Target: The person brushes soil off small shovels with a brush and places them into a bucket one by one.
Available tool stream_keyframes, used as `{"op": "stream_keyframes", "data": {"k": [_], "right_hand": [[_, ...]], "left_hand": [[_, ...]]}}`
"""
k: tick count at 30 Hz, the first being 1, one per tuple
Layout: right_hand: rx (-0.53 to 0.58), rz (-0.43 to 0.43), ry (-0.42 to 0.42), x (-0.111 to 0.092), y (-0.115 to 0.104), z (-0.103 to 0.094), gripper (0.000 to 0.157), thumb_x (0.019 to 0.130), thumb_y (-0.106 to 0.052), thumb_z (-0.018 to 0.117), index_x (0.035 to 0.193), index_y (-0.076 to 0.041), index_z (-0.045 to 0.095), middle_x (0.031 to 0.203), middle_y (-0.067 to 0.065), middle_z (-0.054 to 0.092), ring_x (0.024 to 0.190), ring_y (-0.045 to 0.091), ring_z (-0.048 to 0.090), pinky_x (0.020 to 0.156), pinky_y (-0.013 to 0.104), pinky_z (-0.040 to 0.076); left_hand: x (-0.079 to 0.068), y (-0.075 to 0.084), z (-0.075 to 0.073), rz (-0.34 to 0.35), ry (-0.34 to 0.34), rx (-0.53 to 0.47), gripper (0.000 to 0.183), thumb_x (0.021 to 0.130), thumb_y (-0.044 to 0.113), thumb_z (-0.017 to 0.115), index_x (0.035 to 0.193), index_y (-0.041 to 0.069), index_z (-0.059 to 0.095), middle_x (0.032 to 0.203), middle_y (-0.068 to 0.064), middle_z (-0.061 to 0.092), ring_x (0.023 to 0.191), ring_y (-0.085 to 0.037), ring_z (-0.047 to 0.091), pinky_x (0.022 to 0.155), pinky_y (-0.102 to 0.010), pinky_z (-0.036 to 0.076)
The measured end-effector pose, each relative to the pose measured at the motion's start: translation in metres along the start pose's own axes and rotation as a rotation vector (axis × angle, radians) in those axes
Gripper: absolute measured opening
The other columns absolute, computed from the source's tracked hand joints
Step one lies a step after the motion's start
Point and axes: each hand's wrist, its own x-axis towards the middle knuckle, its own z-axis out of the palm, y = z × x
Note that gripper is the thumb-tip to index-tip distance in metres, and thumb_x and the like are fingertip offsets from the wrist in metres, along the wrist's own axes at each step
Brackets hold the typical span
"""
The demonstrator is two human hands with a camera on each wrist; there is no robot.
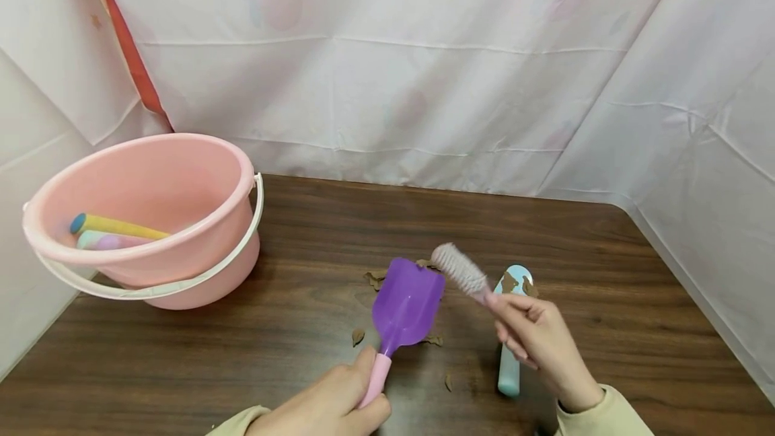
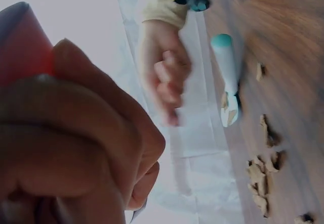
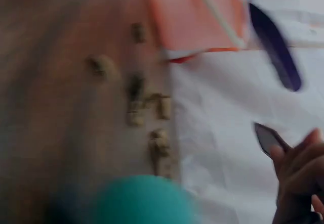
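My left hand (image 1: 329,399) grips the pink handle (image 1: 377,379) of a purple toy shovel (image 1: 408,301), its blade raised over the table among brown leaf-like pieces (image 1: 358,336). In my right hand (image 1: 539,338) I pinch a slim pink tool (image 1: 461,269) with a pale, ridged head; blur hides its exact kind. That head is just right of the purple blade, apart from it. Below the right hand lies a small trowel (image 1: 510,379) with a teal handle and light-blue blade, brown pieces on the blade. The left wrist view shows the right hand (image 2: 167,72) blurred.
A pink bucket (image 1: 206,288) with a white handle stands at the left, holding yellow and pastel rods (image 1: 121,225). Pale sheeting (image 1: 387,86) hangs behind the dark wooden table (image 1: 315,214) and along its sides. More brown pieces (image 2: 258,178) lie in a cluster.
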Motion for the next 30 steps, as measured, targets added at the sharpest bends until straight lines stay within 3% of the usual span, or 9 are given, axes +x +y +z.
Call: {"op": "stream_keyframes", "data": {"k": [4,9,13,16,21,25,30], "right_hand": [[-0.133,0.003,-0.176,-0.001,0.008,0.006,0.037,0.098,-0.026,0.054,0.1,0.009,0.062,0.054,-0.004,0.051,0.034,0.0,0.033,0.027,0.022,0.027],[-0.127,-0.088,-0.312,-0.001,0.01,0.015,0.029,0.098,-0.018,0.053,0.098,0.01,0.063,0.053,-0.003,0.051,0.035,-0.003,0.034,0.028,0.021,0.029],[-0.099,-0.144,-0.372,-0.002,0.007,0.022,0.024,0.097,-0.012,0.054,0.095,0.01,0.063,0.049,0.011,0.047,0.036,-0.004,0.036,0.028,0.021,0.032],[-0.077,-0.162,-0.381,-0.002,0.006,0.024,0.023,0.097,-0.011,0.053,0.096,0.01,0.063,0.051,0.018,0.046,0.036,-0.004,0.036,0.028,0.022,0.032],[-0.053,-0.228,-0.336,-0.001,0.004,0.019,0.02,0.097,-0.007,0.052,0.098,0.009,0.064,0.053,0.018,0.047,0.032,0.007,0.029,0.027,0.022,0.027],[-0.071,-0.244,-0.278,-0.002,0.003,0.014,0.019,0.096,-0.007,0.053,0.097,0.008,0.065,0.054,0.014,0.049,0.032,0.014,0.026,0.027,0.023,0.026],[-0.089,-0.212,-0.216,-0.002,0.0,0.012,0.019,0.096,-0.01,0.055,0.096,0.005,0.066,0.054,0.001,0.052,0.033,0.008,0.027,0.027,0.023,0.025]], "left_hand": [[0.001,0.004,0.0,0.028,0.001,-0.001,0.018,0.086,0.017,0.054,0.094,0.019,0.039,0.06,0.015,0.038,0.05,0.003,0.037,0.047,-0.017,0.034],[0.003,0.005,0.0,0.053,-0.001,0.014,0.018,0.085,0.019,0.056,0.093,0.016,0.04,0.061,0.015,0.038,0.05,0.004,0.037,0.047,-0.017,0.034],[0.004,0.003,0.0,0.073,-0.009,0.013,0.018,0.085,0.018,0.056,0.093,0.016,0.04,0.061,0.016,0.038,0.05,0.005,0.037,0.047,-0.016,0.033],[0.004,0.003,0.0,0.065,-0.012,0.015,0.017,0.085,0.018,0.056,0.094,0.016,0.041,0.061,0.015,0.038,0.051,0.004,0.038,0.048,-0.016,0.034],[0.004,0.003,0.002,0.033,-0.028,0.014,0.017,0.085,0.02,0.056,0.093,0.017,0.041,0.06,0.015,0.037,0.05,0.003,0.038,0.047,-0.018,0.035],[0.003,0.001,0.005,0.04,-0.04,0.033,0.016,0.086,0.021,0.056,0.09,0.016,0.041,0.06,0.015,0.036,0.05,0.004,0.037,0.047,-0.017,0.034],[0.003,-0.003,0.006,0.076,-0.047,0.04,0.015,0.086,0.021,0.055,0.089,0.015,0.041,0.061,0.016,0.036,0.052,0.005,0.038,0.049,-0.016,0.035]]}}
